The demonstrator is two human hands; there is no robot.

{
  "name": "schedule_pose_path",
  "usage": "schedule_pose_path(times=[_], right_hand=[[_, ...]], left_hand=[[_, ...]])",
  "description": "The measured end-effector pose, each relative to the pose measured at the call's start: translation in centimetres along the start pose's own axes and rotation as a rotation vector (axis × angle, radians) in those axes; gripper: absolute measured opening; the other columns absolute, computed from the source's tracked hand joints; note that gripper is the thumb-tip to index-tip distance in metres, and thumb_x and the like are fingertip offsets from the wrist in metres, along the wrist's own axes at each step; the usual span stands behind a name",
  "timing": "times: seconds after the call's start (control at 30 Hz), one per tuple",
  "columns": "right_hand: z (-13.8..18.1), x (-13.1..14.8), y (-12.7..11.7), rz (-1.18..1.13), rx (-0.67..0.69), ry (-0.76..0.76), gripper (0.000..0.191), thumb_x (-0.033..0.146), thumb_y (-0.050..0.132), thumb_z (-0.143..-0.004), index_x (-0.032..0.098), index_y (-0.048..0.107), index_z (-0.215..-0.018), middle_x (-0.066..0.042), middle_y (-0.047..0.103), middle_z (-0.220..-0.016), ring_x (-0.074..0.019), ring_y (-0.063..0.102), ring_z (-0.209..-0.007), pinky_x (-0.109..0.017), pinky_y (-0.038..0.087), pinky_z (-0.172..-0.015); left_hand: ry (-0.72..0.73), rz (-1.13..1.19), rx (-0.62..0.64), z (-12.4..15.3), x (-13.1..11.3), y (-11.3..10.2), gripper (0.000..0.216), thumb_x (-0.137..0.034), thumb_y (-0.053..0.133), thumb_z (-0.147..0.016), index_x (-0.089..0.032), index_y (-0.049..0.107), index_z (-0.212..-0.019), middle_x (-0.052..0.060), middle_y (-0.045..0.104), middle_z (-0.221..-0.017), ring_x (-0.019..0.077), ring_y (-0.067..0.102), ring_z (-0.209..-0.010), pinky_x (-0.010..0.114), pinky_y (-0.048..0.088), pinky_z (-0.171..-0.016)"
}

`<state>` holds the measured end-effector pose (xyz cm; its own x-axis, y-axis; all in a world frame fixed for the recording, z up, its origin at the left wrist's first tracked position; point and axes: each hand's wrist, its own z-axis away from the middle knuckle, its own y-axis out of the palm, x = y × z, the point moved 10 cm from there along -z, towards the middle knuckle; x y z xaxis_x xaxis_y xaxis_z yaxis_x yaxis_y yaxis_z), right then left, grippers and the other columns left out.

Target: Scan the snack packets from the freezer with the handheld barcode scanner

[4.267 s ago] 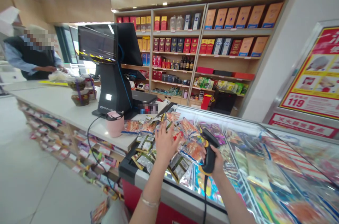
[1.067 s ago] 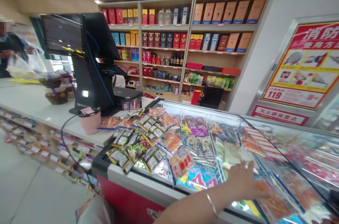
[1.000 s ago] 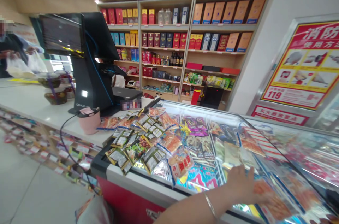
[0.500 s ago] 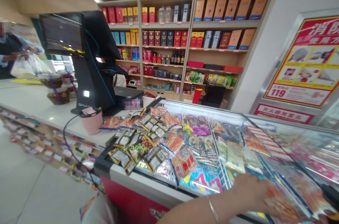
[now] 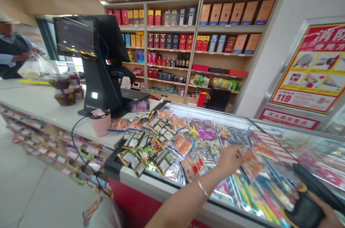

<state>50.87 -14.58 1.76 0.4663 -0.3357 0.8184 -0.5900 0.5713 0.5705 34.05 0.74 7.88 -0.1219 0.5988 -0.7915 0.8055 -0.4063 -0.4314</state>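
Note:
My left hand (image 5: 229, 158), a thin bracelet on its wrist, pinches an orange snack packet (image 5: 251, 162) and holds it just above the glass lid of the chest freezer (image 5: 172, 192). At the lower right corner my right hand (image 5: 327, 215) grips a black and yellow barcode scanner (image 5: 309, 199), its head pointing toward the packet. A heap of small snack packets (image 5: 153, 141) lies on the freezer lid to the left of my left hand.
A black checkout terminal (image 5: 99, 59) stands on the white counter (image 5: 35, 102), with a pink cup (image 5: 100, 123) and a black cable beside it. Lidded food bowls (image 5: 64, 93) sit further left. A person in a dark vest (image 5: 12, 55) handles a plastic bag. Shelves of boxed goods (image 5: 194, 41) fill the back wall.
My left hand has lifted the orange packet off the freezer lid and brought it left and up. My right hand with the scanner has come into view at the lower right.

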Motion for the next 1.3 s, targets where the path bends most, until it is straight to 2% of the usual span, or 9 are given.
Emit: schedule_pose_path(times=[0.1, 0.23, 0.37, 0.47, 0.53, 0.6, 0.8, 1.13, 1.3], right_hand=[[-0.2, -1.0, 2.9, 0.060, -0.064, 0.057, 0.029, 0.033, 0.070, -0.047, 0.025, 0.059, -0.072, -0.004, 0.044, -0.062, -0.0154, 0.045, -0.048, -0.031, 0.036, -0.035], [-1.2, -2.1, 10.2, 0.075, 0.134, 0.032, 0.034, 0.035, 0.074, -0.046, 0.023, 0.059, -0.074, -0.001, 0.044, -0.059, -0.0144, 0.042, -0.049, -0.025, 0.039, -0.036], [-2.8, -4.2, 17.6, 0.053, 0.355, 0.004, 0.034, 0.038, 0.076, -0.052, 0.020, 0.059, -0.075, 0.000, 0.047, -0.057, -0.0141, 0.044, -0.049, -0.023, 0.040, -0.038], [-3.6, -6.7, 22.0, 0.061, 0.486, 0.026, 0.033, 0.041, 0.075, -0.056, 0.019, 0.059, -0.076, 0.000, 0.049, -0.057, -0.0134, 0.045, -0.049, -0.022, 0.040, -0.039], [-3.6, -8.6, 23.9, 0.054, 0.552, 0.061, 0.033, 0.041, 0.076, -0.057, 0.019, 0.060, -0.077, 0.000, 0.050, -0.057, -0.0130, 0.045, -0.047, -0.022, 0.040, -0.038], [-3.6, -10.3, 24.7, 0.043, 0.569, 0.083, 0.032, 0.042, 0.076, -0.058, 0.019, 0.061, -0.076, 0.000, 0.051, -0.056, -0.0130, 0.045, -0.046, -0.021, 0.039, -0.037], [-2.9, -12.5, 24.6, 0.093, 0.572, 0.063, 0.032, 0.043, 0.076, -0.061, 0.016, 0.062, -0.072, -0.002, 0.054, -0.054, -0.0138, 0.048, -0.044, -0.022, 0.039, -0.037], [-2.2, -13.5, 25.0, 0.139, 0.622, 0.054, 0.032, 0.044, 0.074, -0.064, 0.015, 0.062, -0.068, -0.002, 0.054, -0.051, -0.0134, 0.048, -0.040, -0.022, 0.039, -0.037], [-3.2, -13.4, 23.9, 0.074, 0.567, 0.079, 0.030, 0.044, 0.075, -0.064, 0.017, 0.061, -0.066, -0.002, 0.054, -0.052, -0.0137, 0.049, -0.043, -0.022, 0.041, -0.038]], left_hand=[[0.011, 0.049, -0.223, -0.7, 0.5, -6.6, 0.047, -0.010, 0.056, -0.076, -0.016, 0.057, -0.122, 0.005, 0.065, -0.092, 0.0173, 0.058, -0.084, 0.033, 0.048, -0.086], [0.044, 0.153, -0.368, -0.7, 1.7, -13.7, 0.052, -0.014, 0.057, -0.079, -0.018, 0.048, -0.129, 0.001, 0.061, -0.084, 0.0146, 0.058, -0.079, 0.031, 0.048, -0.083], [0.113, 0.165, -0.450, 0.0, 3.6, -18.7, 0.059, -0.018, 0.056, -0.082, -0.020, 0.039, -0.138, 0.001, 0.059, -0.085, 0.0128, 0.056, -0.078, 0.029, 0.046, -0.081], [0.146, 0.042, -0.513, 0.7, 5.5, -21.0, 0.057, -0.018, 0.051, -0.085, -0.019, 0.038, -0.140, 0.003, 0.056, -0.088, 0.0143, 0.053, -0.081, 0.031, 0.046, -0.082], [0.131, -0.066, -0.538, 1.1, 6.9, -21.7, 0.056, -0.017, 0.047, -0.086, -0.018, 0.036, -0.141, 0.004, 0.055, -0.089, 0.0155, 0.052, -0.084, 0.033, 0.045, -0.084], [0.099, -0.150, -0.547, 1.3, 8.2, -21.8, 0.055, -0.016, 0.043, -0.088, -0.018, 0.034, -0.142, 0.005, 0.054, -0.092, 0.0161, 0.052, -0.086, 0.034, 0.045, -0.085], [0.051, -0.263, -0.544, 1.3, 10.1, -20.9, 0.057, -0.016, 0.041, -0.088, -0.016, 0.029, -0.144, 0.005, 0.052, -0.094, 0.0175, 0.050, -0.089, 0.034, 0.043, -0.088], [0.086, -0.264, -0.535, 1.3, 10.2, -20.5, 0.061, -0.016, 0.039, -0.089, -0.018, 0.022, -0.147, 0.007, 0.052, -0.098, 0.0189, 0.047, -0.095, 0.036, 0.039, -0.092], [0.093, -0.237, -0.500, 1.5, 9.6, -20.2, 0.062, -0.014, 0.041, -0.087, -0.021, 0.025, -0.146, 0.006, 0.050, -0.095, 0.0186, 0.047, -0.092, 0.036, 0.040, -0.090]])
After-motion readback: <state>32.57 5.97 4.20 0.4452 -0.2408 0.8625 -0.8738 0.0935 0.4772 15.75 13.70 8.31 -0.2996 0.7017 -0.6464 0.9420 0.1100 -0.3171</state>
